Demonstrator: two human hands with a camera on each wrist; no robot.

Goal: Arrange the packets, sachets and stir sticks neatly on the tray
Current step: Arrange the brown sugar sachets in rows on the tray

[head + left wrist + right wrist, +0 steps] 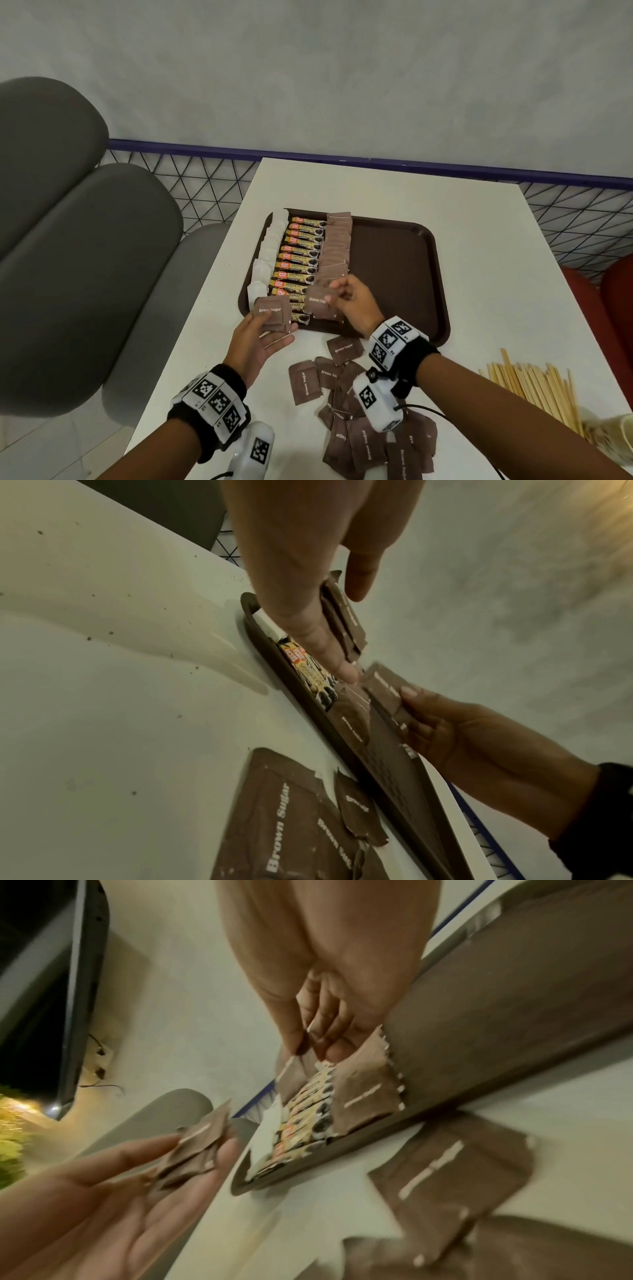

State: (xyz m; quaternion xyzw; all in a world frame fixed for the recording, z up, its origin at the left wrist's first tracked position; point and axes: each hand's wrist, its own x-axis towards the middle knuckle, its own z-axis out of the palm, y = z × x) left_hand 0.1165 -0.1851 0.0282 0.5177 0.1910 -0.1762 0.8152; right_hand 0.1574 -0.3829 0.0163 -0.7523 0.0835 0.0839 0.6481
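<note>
Our right hand (pixel 356 301) pinches one brown sugar sachet (pixel 320 305) between thumb and fingertips, just over the near edge of the tray (pixel 394 274). Our left hand (pixel 260 339) holds a small stack of brown sugar sachets (pixel 272 313) on half-curled fingers with the thumb on top, at the tray's near-left corner.

On the tray, from its left edge: a column of white sachets (pixel 270 246), a column of yellow-and-black coffee granule packets (pixel 301 253), then the brown sachet column (pixel 337 243), which we are extending toward the near rim. The tray's right half is bare. Loose brown sachets (pixel 346 394) lie heaped on the counter (pixel 394 192) just in front of the tray; wooden stir sticks (pixel 534 387) lie on the counter well right of it, not yet placed.

To do the step well, we judge: lay the sachet flat, overlapping the last one like a shingle, edges parallel to the coffee packets, print the same way up. Feed one at a time from the left-hand stack. Release low so it does not slide.

Sachets look like thin matte paper, square, with serrated ends, slightly creased and floppy. Coffee packets are glossy narrow strips. The tray is dark brown textured plastic with a raised rim and rounded corners. The sticks are flat, thin, pale wood.
</note>
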